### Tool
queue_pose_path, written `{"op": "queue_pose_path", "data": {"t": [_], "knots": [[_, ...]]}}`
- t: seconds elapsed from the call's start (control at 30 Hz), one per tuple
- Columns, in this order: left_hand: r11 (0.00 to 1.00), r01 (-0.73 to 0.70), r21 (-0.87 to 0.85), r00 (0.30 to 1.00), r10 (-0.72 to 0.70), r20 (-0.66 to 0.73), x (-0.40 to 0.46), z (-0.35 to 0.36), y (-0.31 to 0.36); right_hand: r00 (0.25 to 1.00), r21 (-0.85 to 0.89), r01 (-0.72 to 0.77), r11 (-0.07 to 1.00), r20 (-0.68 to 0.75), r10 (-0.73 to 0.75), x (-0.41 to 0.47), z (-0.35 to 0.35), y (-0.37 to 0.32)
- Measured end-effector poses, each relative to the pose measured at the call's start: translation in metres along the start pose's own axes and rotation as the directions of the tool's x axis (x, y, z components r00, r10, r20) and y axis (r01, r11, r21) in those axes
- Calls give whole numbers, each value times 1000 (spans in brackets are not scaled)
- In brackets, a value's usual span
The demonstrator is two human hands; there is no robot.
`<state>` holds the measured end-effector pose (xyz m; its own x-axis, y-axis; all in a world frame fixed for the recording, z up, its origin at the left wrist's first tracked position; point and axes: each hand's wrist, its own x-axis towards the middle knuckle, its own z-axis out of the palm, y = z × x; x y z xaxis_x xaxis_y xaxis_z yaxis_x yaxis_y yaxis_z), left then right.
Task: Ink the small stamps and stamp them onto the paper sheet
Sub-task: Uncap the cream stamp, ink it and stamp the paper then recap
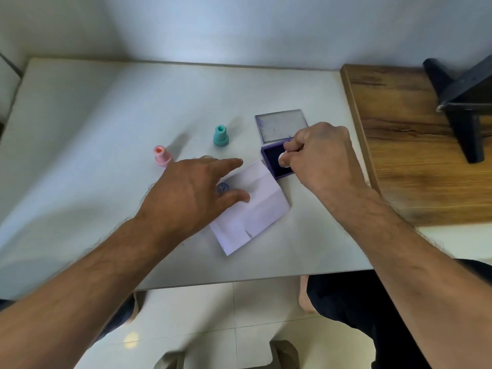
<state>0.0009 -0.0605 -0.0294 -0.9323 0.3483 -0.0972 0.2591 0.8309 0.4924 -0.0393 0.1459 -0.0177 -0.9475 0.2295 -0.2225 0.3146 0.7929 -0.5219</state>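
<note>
A creased white paper sheet (255, 206) lies on the white table (106, 123) and bears one blue round print (223, 188). My left hand (191, 193) rests flat on the sheet's left part with straight fingers. My right hand (319, 155) pinches a small pale stamp (282, 156) over the dark pad of the purple ink box (271, 159). The box's clear lid (279, 125) lies open behind it. A teal stamp (220, 136) and a pink stamp (161, 156) stand upright to the left.
A wooden table (415, 145) adjoins on the right, with a black stand (463, 102) on it. The wall runs along the white table's far edge. My knees and a tiled floor show below the near edge.
</note>
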Motion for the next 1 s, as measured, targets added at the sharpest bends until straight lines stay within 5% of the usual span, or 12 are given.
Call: {"op": "queue_pose_path", "data": {"t": [0.1, 0.4, 0.8, 1.0], "knots": [[1000, 14, -19, 1000, -14, 20, 0, 3, -1, 996, -41, -8, 999, 89, 12, 2, -7, -5], [999, 24, -30, 1000, -23, 6, 0, 4, -7, 978, -287, 199, 937, -4, -209, -2, -1, -1], [1000, 5, 0, 1000, -5, -16, -1, 14, -13, 973, -223, 222, 949, -7, -229, -1, 1, 7], [997, -66, 51, 996, 69, -65, 4, 17, -21, 993, -76, 113, 991, 47, -110, 2, 3, 7]]}}
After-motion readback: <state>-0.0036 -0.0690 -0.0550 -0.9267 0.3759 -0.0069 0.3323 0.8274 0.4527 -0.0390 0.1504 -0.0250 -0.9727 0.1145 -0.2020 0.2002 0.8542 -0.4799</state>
